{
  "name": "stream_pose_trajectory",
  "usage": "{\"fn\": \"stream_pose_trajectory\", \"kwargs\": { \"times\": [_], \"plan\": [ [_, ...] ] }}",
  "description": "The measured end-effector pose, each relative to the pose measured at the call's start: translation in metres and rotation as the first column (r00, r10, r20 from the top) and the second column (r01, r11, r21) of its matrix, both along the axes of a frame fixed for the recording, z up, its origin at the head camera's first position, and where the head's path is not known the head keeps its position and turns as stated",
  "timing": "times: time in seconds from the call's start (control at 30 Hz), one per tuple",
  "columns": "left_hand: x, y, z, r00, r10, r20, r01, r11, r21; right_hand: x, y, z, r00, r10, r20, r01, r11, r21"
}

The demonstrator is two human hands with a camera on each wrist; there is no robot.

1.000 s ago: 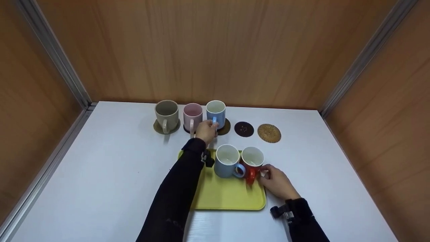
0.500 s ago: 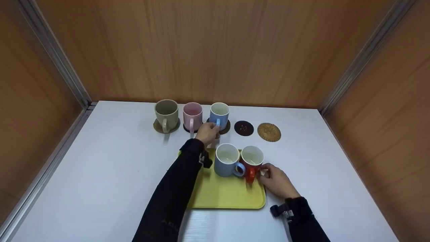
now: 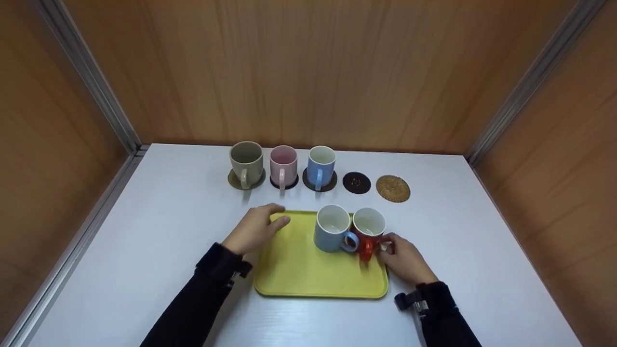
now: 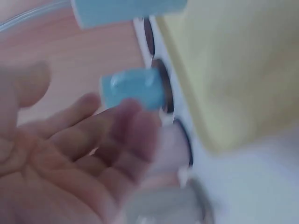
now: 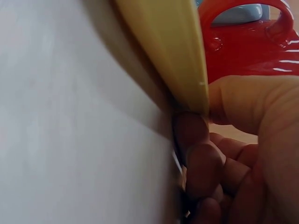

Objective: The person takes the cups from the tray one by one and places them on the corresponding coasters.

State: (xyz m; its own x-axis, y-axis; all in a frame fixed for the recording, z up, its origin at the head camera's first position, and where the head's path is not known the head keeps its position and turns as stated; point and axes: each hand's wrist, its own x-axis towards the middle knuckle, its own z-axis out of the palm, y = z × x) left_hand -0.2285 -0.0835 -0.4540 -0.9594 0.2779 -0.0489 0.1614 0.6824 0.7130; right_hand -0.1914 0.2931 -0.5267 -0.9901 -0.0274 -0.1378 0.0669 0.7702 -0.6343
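Observation:
A yellow tray point(image 3: 299, 270) lies on the white table and carries a light blue mug point(image 3: 331, 227) and a red mug point(image 3: 368, 226) at its far right. My right hand point(image 3: 393, 248) grips the tray's right rim beside the red mug. In the right wrist view its thumb lies on the rim point(image 5: 163, 46) with fingers curled beneath, under the red mug point(image 5: 247, 42). My left hand point(image 3: 270, 219) hovers open at the tray's far-left corner, holding nothing. The blurred left wrist view shows its open palm point(image 4: 93, 140) beside the tray point(image 4: 229, 70).
Along the back stand a beige mug point(image 3: 246, 161), a pink mug point(image 3: 283, 165) and a blue mug point(image 3: 321, 165), each on a coaster. A dark coaster point(image 3: 356, 183) and a cork coaster point(image 3: 393, 188) lie bare to their right. Wooden walls enclose three sides.
My left hand let go of the back blue mug's handle, leaving it on its coaster, and drew back to the tray's far-left corner. The right hand stayed on the tray's rim.

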Motion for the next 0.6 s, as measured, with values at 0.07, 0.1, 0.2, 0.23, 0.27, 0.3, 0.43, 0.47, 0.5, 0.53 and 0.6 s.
{"fn": "stream_pose_trajectory", "kwargs": {
  "times": [0.07, 0.1, 0.2, 0.23, 0.27, 0.3, 0.43, 0.47, 0.5, 0.53, 0.6],
  "plan": [
    [0.023, -0.016, -0.002, 1.000, 0.015, 0.015, -0.014, 0.998, -0.063, 0.000, 0.001, 0.002, 1.000, 0.009, 0.004, -0.009, 1.000, 0.000],
    [0.034, -0.021, -0.004, 0.999, 0.023, 0.030, -0.020, 0.996, -0.085, 0.000, 0.001, 0.003, 1.000, 0.012, 0.008, -0.012, 1.000, 0.000],
    [0.060, -0.029, -0.015, 0.997, 0.005, 0.071, 0.004, 0.992, -0.126, 0.004, 0.005, 0.005, 1.000, -0.001, 0.018, 0.001, 1.000, -0.002],
    [0.066, -0.030, -0.018, 0.996, -0.004, 0.084, 0.015, 0.991, -0.132, 0.006, 0.006, 0.007, 1.000, -0.010, 0.011, 0.010, 1.000, 0.001],
    [0.071, -0.030, -0.021, 0.996, -0.015, 0.091, 0.027, 0.991, -0.132, 0.007, 0.006, 0.009, 1.000, -0.023, -0.002, 0.023, 1.000, -0.004],
    [0.075, -0.030, -0.023, 0.995, -0.027, 0.092, 0.038, 0.991, -0.129, 0.009, 0.007, 0.010, 0.999, -0.041, -0.016, 0.041, 0.999, -0.014],
    [0.083, -0.030, -0.029, 0.997, -0.033, 0.064, 0.039, 0.994, -0.100, 0.016, 0.004, 0.018, 0.992, -0.116, -0.041, 0.110, 0.984, -0.137],
    [0.084, -0.031, -0.030, 0.998, -0.026, 0.052, 0.031, 0.995, -0.093, 0.018, 0.003, 0.020, 0.992, -0.126, -0.022, 0.120, 0.975, -0.188],
    [0.085, -0.031, -0.031, 0.999, -0.017, 0.041, 0.021, 0.996, -0.088, 0.020, 0.001, 0.022, 0.992, -0.127, 0.005, 0.125, 0.963, -0.240],
    [0.086, -0.032, -0.033, 0.999, -0.007, 0.031, 0.010, 0.996, -0.085, 0.022, -0.002, 0.024, 0.992, -0.118, 0.035, 0.123, 0.948, -0.294],
    [0.088, -0.034, -0.036, 1.000, 0.017, 0.022, -0.015, 0.996, -0.085, 0.026, -0.007, 0.026, 0.992, -0.075, 0.103, 0.108, 0.921, -0.374]
  ]
}}
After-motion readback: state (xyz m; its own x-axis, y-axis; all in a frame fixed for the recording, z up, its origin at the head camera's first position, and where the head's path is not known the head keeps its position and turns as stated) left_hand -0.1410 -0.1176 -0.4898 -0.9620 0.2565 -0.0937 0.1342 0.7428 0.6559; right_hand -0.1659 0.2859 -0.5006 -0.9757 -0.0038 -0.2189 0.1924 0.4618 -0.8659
